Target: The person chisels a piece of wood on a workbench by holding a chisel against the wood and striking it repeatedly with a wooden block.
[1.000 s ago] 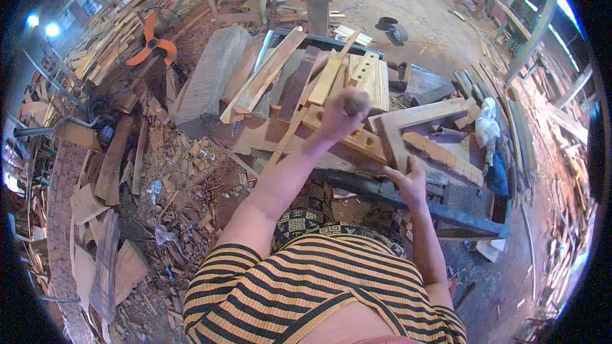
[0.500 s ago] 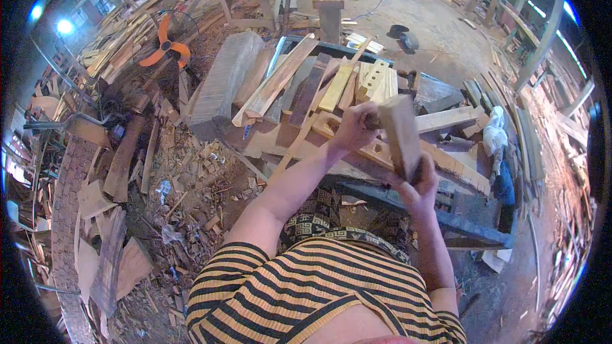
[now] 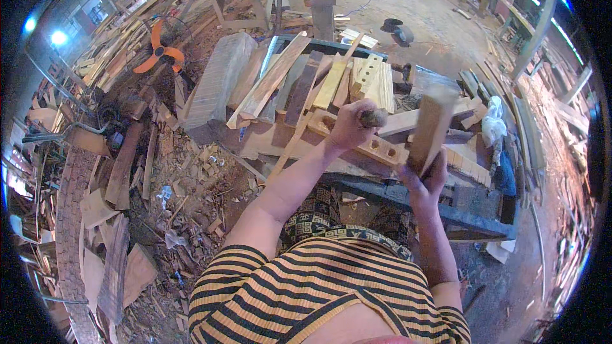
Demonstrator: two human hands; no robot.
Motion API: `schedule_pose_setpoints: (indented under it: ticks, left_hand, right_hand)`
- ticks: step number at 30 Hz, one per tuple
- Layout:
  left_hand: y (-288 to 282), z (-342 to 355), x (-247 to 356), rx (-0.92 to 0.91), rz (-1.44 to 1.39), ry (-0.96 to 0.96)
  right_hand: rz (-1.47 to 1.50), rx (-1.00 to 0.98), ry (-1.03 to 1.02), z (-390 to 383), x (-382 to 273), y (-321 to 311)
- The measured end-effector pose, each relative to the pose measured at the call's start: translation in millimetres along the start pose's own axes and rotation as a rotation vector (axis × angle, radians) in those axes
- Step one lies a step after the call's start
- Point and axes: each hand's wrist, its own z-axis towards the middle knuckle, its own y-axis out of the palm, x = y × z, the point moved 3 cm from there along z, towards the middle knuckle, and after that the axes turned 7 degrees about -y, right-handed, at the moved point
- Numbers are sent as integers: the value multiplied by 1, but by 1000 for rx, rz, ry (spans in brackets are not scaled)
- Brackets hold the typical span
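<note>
My left hand point(image 3: 349, 126) is wrapped round a short, round-ended brown piece point(image 3: 376, 118), perhaps a handle; the rest of it is hidden by the fingers. To its right, my right hand point(image 3: 428, 181) grips the lower end of a wooden block point(image 3: 432, 129), which stands upright and is blurred at the top. A gap separates the block from the left hand's piece. Below and behind both hands lies a wooden bar with holes point(image 3: 386, 150) on the cluttered workbench. Past the left hand sits a pale block with a row of round holes point(image 3: 368, 73).
Planks and offcuts point(image 3: 271, 79) cover the bench beside a thick timber beam point(image 3: 220, 79). A crumpled plastic bag point(image 3: 493, 124) hangs at the bench's right end. An orange-bladed fan point(image 3: 158, 51) stands at the far left. Wood scraps point(image 3: 197, 178) litter the floor on the left.
The wooden block has moved right, away from the left hand, with my right hand still gripping it. My left hand stays near the same place, its round-ended piece now showing more.
</note>
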Motion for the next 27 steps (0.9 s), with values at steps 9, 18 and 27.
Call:
schedule_pose_setpoints:
  ticks: [9, 18, 27]
  left_hand:
    - [1, -6, -3, -30, 3, 9]
    - [0, 1, 2, -13, 256, 311]
    - [2, 2, -3, 6, -45, 63]
  right_hand:
    - [-240, -69, 37, -4, 15, -4]
    - [-324, -255, 92, -7, 23, 9]
    - [-166, -35, -57, -6, 19, 3]
